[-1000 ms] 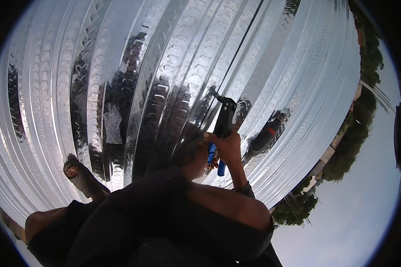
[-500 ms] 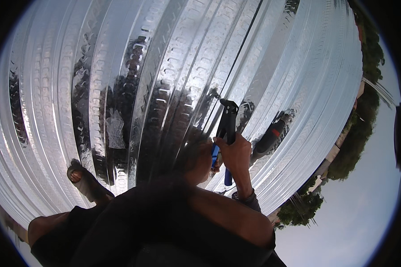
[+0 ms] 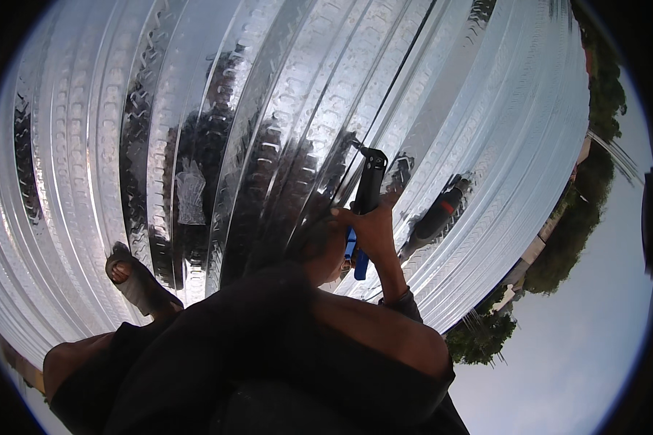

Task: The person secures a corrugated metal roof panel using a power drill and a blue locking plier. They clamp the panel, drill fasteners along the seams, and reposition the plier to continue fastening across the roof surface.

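My right hand (image 3: pixel 370 232) grips a hand rivet tool (image 3: pixel 372 174) with a black body and blue handles. Its head is beside a thin dark seam in the ribbed silver metal sheeting (image 3: pixel 522 109). My left hand (image 3: pixel 323 250) is low behind the tool, in shadow beside the handles; its fingers are mostly hidden. Just right of my right hand, a dark cylindrical power tool with a red band (image 3: pixel 435 221) lies on the sheeting.
A clear plastic bag (image 3: pixel 191 192) lies on the sheeting at left. My sandalled foot (image 3: pixel 134 283) and bent knees are below. Beyond the sheet's curved right edge are trees (image 3: pixel 602 101), thin rods (image 3: pixel 609 152), rooftops and sky.
The view shifted slightly and back. The rivet tool and my right hand moved only a little; the blue handles look somewhat closer together than a second ago.
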Demonstrator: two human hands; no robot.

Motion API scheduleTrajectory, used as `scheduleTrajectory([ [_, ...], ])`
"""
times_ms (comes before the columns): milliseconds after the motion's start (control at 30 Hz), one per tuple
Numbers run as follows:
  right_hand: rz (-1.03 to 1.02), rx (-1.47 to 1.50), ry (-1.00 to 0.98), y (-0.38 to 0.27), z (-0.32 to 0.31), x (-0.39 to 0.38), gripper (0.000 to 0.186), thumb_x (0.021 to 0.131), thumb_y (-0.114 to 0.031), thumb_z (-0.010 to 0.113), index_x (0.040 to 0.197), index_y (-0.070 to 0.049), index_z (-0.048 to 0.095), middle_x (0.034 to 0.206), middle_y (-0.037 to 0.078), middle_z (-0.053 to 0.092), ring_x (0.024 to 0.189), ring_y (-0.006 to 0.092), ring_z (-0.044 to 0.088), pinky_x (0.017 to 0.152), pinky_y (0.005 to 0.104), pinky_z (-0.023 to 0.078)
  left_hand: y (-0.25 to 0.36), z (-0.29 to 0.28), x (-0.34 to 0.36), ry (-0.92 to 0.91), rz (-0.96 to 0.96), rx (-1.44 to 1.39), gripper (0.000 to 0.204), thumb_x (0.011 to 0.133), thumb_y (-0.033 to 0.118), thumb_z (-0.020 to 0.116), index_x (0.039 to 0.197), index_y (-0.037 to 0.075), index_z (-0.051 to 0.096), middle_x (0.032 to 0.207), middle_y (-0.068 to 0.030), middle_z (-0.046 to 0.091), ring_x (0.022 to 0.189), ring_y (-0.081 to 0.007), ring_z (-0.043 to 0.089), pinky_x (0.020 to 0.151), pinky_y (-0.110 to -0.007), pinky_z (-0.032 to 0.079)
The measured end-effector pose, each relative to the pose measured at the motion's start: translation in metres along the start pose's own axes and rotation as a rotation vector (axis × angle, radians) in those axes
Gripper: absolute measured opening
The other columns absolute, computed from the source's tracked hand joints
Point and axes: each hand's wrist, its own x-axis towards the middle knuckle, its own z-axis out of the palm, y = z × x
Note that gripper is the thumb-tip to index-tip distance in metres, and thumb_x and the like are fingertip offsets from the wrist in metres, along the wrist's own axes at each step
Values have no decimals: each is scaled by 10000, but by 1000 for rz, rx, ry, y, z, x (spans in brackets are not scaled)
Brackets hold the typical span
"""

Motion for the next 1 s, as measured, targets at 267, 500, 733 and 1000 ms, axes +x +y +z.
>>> scheduleTrajectory([
  [267,-32,-88,138,15,17,13,401,788,-229,851,910,67,610,736,151,684,643,235,716,576,374,561,-14,-6,9,-140,90,-15,423,1081,513,386,1080,127,558,828,-54,625,649,-186,612,567,-360,488],
  [500,-62,-24,153,36,15,42,396,796,-273,835,850,74,653,699,169,686,616,283,692,583,408,526,0,-6,11,-295,101,67,449,1086,509,347,1044,111,551,783,-78,621,592,-203,609,527,-371,554],
  [733,5,-84,-33,-54,-121,-19,294,830,-222,781,849,63,710,672,88,667,570,124,626,524,273,481,2,27,-17,-4,416,506,455,997,504,615,948,56,561,663,-55,571,554,-210,609,528,-372,501],
  [1000,-168,172,-225,-85,-178,-13,366,817,-149,754,1108,64,690,551,-5,506,429,77,449,426,262,326,133,90,-72,-472,222,431,458,1012,466,589,1163,34,610,881,-115,700,699,-155,625,643,-294,504],
])
